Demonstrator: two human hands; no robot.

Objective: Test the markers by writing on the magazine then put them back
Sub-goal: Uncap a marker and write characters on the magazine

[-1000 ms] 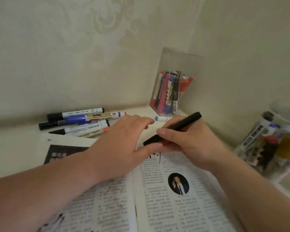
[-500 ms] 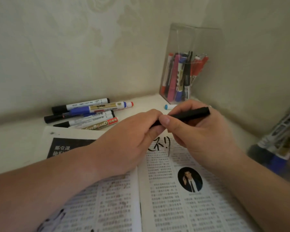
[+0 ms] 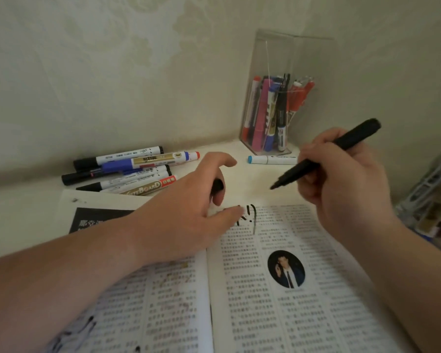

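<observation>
Paper nearest: open magazine [image 3: 252,314] flat at 6 o'clock, with black scribbles [image 3: 248,212] on its top margin. Left hand [image 3: 189,212] just beyond, at 9 o'clock of centre: fingertips down on the page, other fingers curled round a small black cap [image 3: 217,186]. Right hand [image 3: 341,179] at 3 o'clock: pinching black marker [image 3: 354,135] in a writing grip, bare tip [image 3: 274,187] aimed toward 8 o'clock, apparently clear of the paper, just past the top edge. Change against half a second back: hands then joined at the marker's end, now apart, cap off. Reads as uncapping done, test stroke not yet begun. Farther out: loose markers [image 3: 127,171] heaped at 10 o'clock, blue-capped marker [image 3: 270,160] lying at 12, clear holder [image 3: 278,59] of pens at 1 o'clock, likely the return place.
</observation>
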